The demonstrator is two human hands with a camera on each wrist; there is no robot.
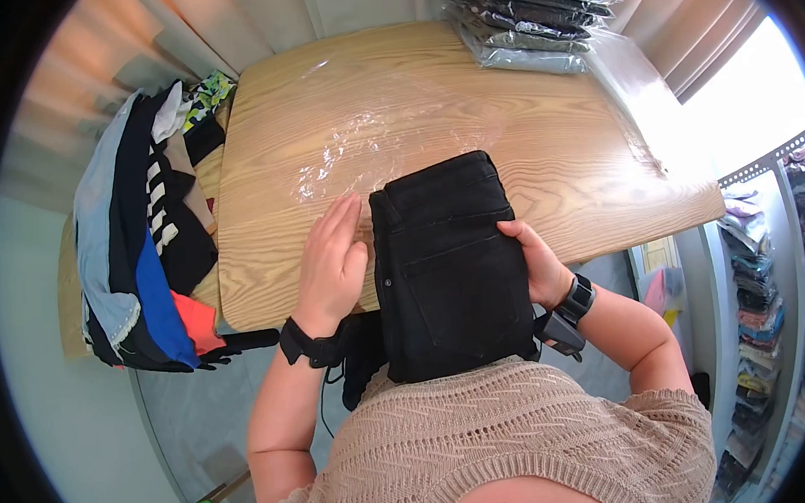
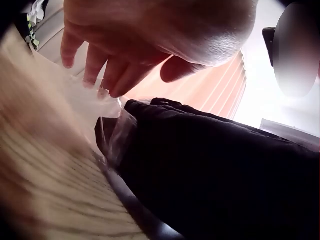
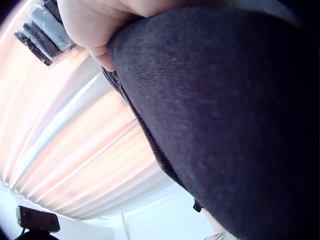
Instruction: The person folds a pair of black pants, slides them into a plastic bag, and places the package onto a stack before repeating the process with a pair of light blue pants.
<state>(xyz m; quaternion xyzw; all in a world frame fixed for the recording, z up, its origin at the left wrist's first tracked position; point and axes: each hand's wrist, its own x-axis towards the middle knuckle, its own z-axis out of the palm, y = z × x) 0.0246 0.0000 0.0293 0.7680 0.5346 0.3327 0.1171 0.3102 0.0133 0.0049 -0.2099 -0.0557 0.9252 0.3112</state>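
Observation:
A folded pair of black jeans (image 1: 454, 276) stands between the person's body and the table's near edge, back pocket facing up. The right hand (image 1: 538, 261) grips its right side, thumb over the front and the other fingers hidden behind. Just off the left side is the left hand (image 1: 332, 264), its fingers fairly straight and pointing away from the body. A clear plastic bag (image 1: 351, 145) lies flat on the table beyond the jeans. In the left wrist view, clear film (image 2: 122, 135) wraps round the jeans' end, and the left fingertips (image 2: 102, 92) are right at it.
The wooden table (image 1: 553, 171) has rounded corners. A stack of bagged folded garments (image 1: 532, 26) sits at its back right, beside a pile of clear bags (image 1: 635, 84). Loose clothes (image 1: 147, 238) heap up at the left. Shelves of folded clothes (image 1: 756, 315) stand at the right.

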